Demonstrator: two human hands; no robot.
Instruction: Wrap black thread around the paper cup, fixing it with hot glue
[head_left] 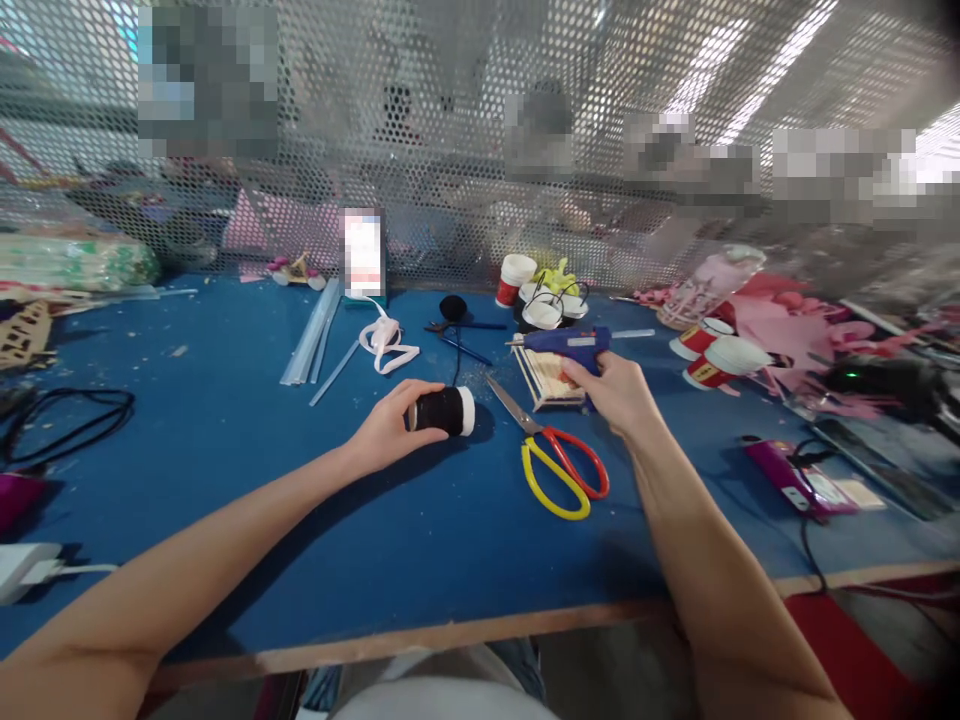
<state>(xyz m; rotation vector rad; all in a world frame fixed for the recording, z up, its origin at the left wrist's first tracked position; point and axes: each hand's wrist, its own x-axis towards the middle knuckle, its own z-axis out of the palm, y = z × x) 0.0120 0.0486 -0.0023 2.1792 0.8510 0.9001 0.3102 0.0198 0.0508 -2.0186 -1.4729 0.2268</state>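
Note:
My left hand is wrapped round a small paper cup with a black covering and a white rim, tipped on its side above the blue table. A black cord runs up behind it. In my right hand is a blue hot glue gun, its nozzle pointing left and a clear glue stick coming out of the back. Beneath the gun lies a small wooden stick frame. Between my hands rest open scissors with one red and one yellow handle.
Glue sticks, a coiled white ribbon and pliers lie beyond my left hand. White cups stand at the back; red-and-white cups are at right. A purple power strip sits right. A perforated metal screen bounds the back.

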